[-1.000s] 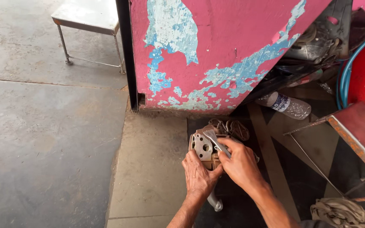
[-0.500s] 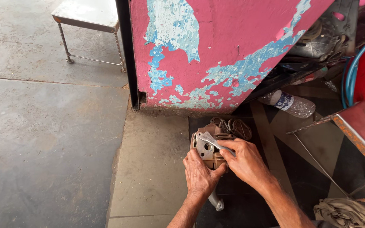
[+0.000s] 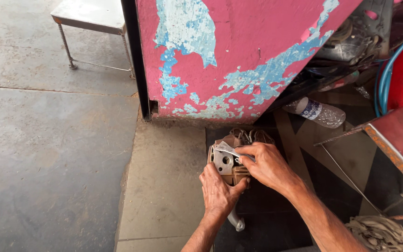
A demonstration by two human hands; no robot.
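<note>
Left hand (image 3: 218,191) grips the dirty brown metal engine housing (image 3: 229,163) on the floor. Right hand (image 3: 267,163), fingers pinched shut, works a thin grey metal tool (image 3: 227,149) against its face. Cleaning appears unfinished; grime remains.

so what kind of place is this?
Likely a small repair workshop, floor-level work. Left hand steadies a grimy machine part on the concrete floor; right hand works on it with a small metal piece. Peeling pink metal panel and blue hose nearby.
</note>
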